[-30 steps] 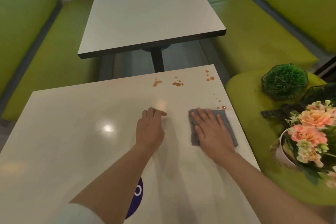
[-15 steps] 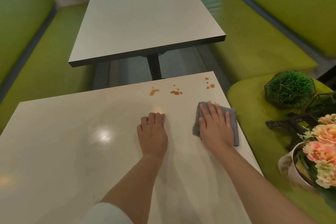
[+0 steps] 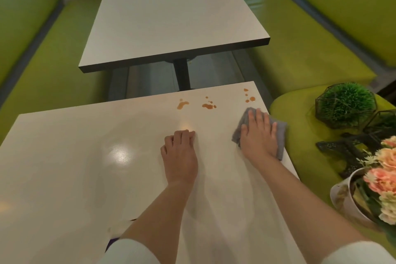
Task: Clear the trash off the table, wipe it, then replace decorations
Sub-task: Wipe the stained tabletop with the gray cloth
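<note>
**Grey cloth pressed flat at the right edge of the stained tabletop**

Much of the grey cloth [image 3: 278, 135] is covered by the right hand [image 3: 258, 135]; only its far corner, its right border and a strip at the left are seen. A round dark sticker at the near edge of the tabletop [image 3: 85, 156] is almost wholly hidden beneath the left forearm. The flower pot [image 3: 351, 203] is cut off by the right side of the frame, and the dark metal ornament [image 3: 351, 152] beside it is hard to make out.

The cloth is shown as a thin, soft, mid-grey square, folded or bunched slightly at its far corner. It is laid against the right edge of the tabletop, near the far right corner, with its right border overhanging that edge. Its long axis is run from the near right toward the far left, pointing at the orange stains [image 3: 209, 105] along the far edge, which are not touched by it.

The right hand is laid flat on the cloth, fingers straight and slightly spread. The left hand [image 3: 180, 154] is rested on the bare tabletop near its middle, fingers curled under, nothing held. The two hands are kept apart. A green grass ball [image 3: 345, 105] is seen on the green seat [image 3: 300, 135].
</note>
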